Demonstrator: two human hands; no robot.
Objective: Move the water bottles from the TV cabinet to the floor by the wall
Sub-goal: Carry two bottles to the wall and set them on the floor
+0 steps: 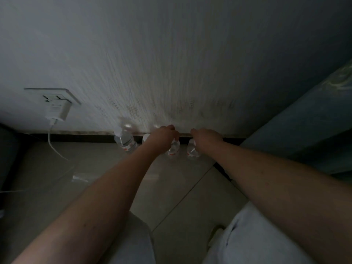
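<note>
Crouched at the wall (171, 54), both arms stretched toward 12 o'clock. Left hand (163, 137) clamped from above on a bottle (174, 148), right hand (206, 139) likewise on another bottle (192, 150); both bottles upright at floor (171, 187) level against the skirting. At 11 o'clock, two more bottles, one (125, 142) clear, one (146, 138) half hidden behind the left wrist. Best now: press each base flat, check for steadiness, then loosen fingers and lift straight up, wrists clear of neighbouring caps and the charger cable (55, 147) at 10 o'clock.

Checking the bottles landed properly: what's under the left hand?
Under the left hand stands a water bottle on the floor tiles by the wall. Its cap is covered.
</note>
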